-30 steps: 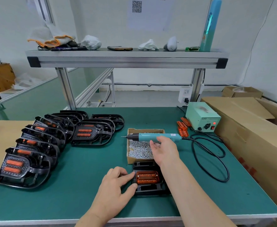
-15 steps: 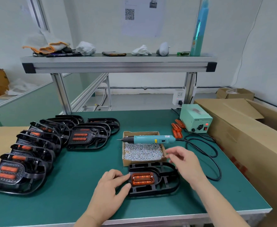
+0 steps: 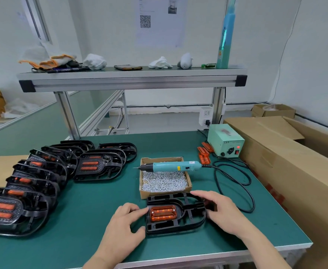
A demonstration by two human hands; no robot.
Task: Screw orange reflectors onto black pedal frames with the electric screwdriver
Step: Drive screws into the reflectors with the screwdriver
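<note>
A black pedal frame lies flat near the table's front edge, with an orange reflector seated in its left half. My left hand pinches the frame's left end between thumb and fingers. My right hand holds the frame's right end, fingers curled over the rim. The teal electric screwdriver lies untouched across a cardboard box of screws, tip pointing left.
Several finished pedals are stacked in rows at the left. Loose orange reflectors and a green power unit sit at the back right, its black cable looping on the mat. A large cardboard carton borders the right edge.
My right hand let go of the screwdriver, leaving it on the screw box, and came down onto the frame's right end. The left hand stayed on the frame's left end.
</note>
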